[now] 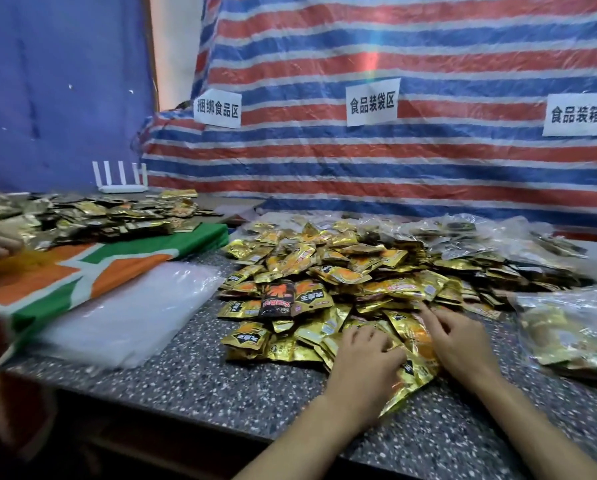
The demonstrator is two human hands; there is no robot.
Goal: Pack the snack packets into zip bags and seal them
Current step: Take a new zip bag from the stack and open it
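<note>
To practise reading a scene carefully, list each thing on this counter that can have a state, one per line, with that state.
Snack packets, loose in a heap, unbagged.
Clear plastic bags, stacked flat, empty.
Filled bag, lying flat with packets inside; seal unclear.
Left hand, palm down on packets; grip unclear.
Right hand, fingers stretched, touching packets.

Loose heap of snack packets (342, 271), mid-counter: gold foil, orange print, overlapping at all angles. 1 black packet (278, 299) lies flat on the heap's front left. Empty zip bags (127, 313): clear, flat stack just left of the heap. Filled zip bags (567, 334), gold packets inside, lie at the heap's right; more behind it.
</note>
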